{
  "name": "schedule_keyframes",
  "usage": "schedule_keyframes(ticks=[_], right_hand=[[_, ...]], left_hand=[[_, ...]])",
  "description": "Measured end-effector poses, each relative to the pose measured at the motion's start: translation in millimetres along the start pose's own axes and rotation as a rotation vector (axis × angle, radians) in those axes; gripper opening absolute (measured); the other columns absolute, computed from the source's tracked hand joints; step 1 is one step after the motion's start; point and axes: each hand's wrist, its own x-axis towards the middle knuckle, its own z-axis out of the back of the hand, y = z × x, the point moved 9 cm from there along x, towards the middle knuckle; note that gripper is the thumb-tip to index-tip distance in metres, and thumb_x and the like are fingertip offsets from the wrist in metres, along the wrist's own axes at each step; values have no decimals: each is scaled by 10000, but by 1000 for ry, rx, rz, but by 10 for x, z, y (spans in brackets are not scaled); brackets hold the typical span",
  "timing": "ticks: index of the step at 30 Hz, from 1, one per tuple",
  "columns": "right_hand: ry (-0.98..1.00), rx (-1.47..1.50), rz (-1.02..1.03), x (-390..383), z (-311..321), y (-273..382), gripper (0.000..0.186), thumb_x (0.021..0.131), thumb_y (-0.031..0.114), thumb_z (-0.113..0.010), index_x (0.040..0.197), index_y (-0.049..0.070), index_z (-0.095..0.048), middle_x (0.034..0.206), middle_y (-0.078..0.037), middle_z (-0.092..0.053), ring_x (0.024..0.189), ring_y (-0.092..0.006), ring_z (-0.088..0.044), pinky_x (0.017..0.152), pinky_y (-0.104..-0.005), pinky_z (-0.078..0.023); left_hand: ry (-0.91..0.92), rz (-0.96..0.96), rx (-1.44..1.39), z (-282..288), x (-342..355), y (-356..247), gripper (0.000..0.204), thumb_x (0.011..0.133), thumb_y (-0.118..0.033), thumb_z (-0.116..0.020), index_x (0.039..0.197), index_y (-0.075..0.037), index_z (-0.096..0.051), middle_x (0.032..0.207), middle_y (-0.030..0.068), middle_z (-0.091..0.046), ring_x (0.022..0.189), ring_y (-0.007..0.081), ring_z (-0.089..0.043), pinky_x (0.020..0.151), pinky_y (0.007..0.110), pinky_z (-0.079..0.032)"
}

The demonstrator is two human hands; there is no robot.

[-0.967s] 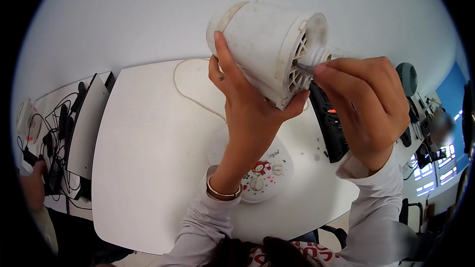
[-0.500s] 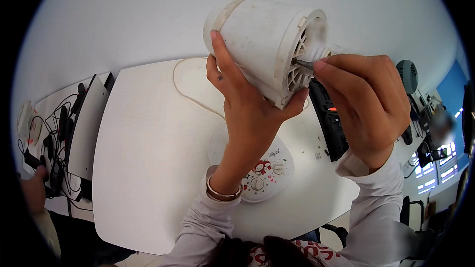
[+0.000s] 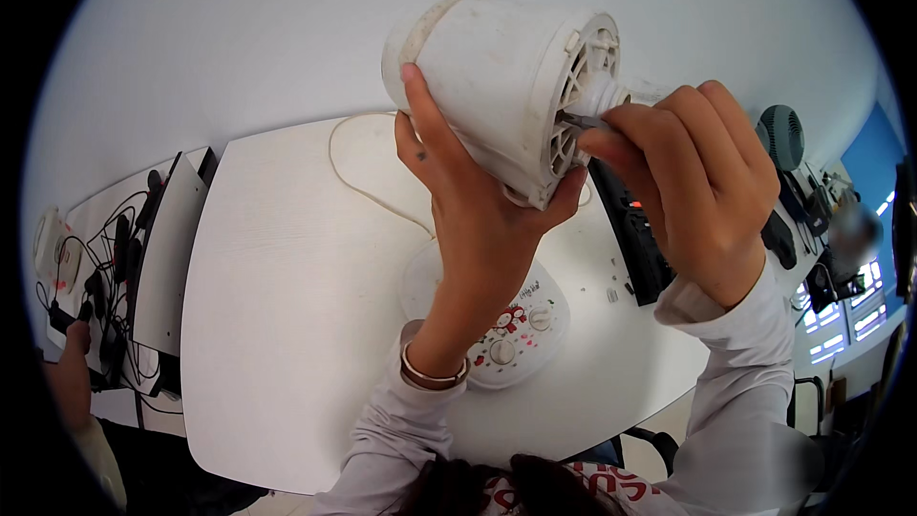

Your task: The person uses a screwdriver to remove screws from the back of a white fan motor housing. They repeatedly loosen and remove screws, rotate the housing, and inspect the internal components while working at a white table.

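Observation:
A white cylindrical fan motor housing (image 3: pixel 487 76) is held up above the table, its slatted end turned to the right. My left hand (image 3: pixel 478 201) wraps round it from below, fingers on its side and thumb near the lower rim of the slatted end. Between the fingertips of my right hand (image 3: pixel 697 182) is a thin grey pointed tool (image 3: pixel 589 122); its tip reaches into the slats beside a white threaded collar (image 3: pixel 599 91). Below my left wrist lies a white control base (image 3: pixel 516 344) with two knobs and a cartoon print, partly hidden by my forearm.
A cream cord (image 3: pixel 358 186) curves across the white table (image 3: pixel 277 325). Small metal parts (image 3: pixel 613 295) lie beside a black tool case (image 3: pixel 635 239). To the left, another person's hand (image 3: pixel 74 349) touches tangled black cables (image 3: pixel 119 258). A grey-green fan (image 3: pixel 781 137) stands at right.
The housing and my left hand have shifted slightly left. My right hand has moved left with them and turned a little, the tool still at the slats.

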Motion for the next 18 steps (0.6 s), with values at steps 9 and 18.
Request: schedule_keyframes(ticks=[9, 18], right_hand=[[120, -116, -66, -68, -64, 95, 400, 643, 85, -737, 1028, -3, -676, 760, -15, -510, 645, -171, -465, 556, -312, -358], [26, -28, -107, -108, 35, 68, 333, 643, -12, -765, 962, -18, -666, 711, -50, -563, 626, -193, -525, 542, -291, -412]], left_hand=[[-32, -33, 59, 17, -12, -29, 1293, 570, -225, -881, 1478, -45, 22, 1401, 358, -88, 1261, 480, -274, 909, 497, -453], [-37, -51, 103, 37, -22, -26, 1289, 588, -265, -870, 1478, -39, 34, 1382, 386, -90, 1224, 485, -324, 857, 485, -487]])
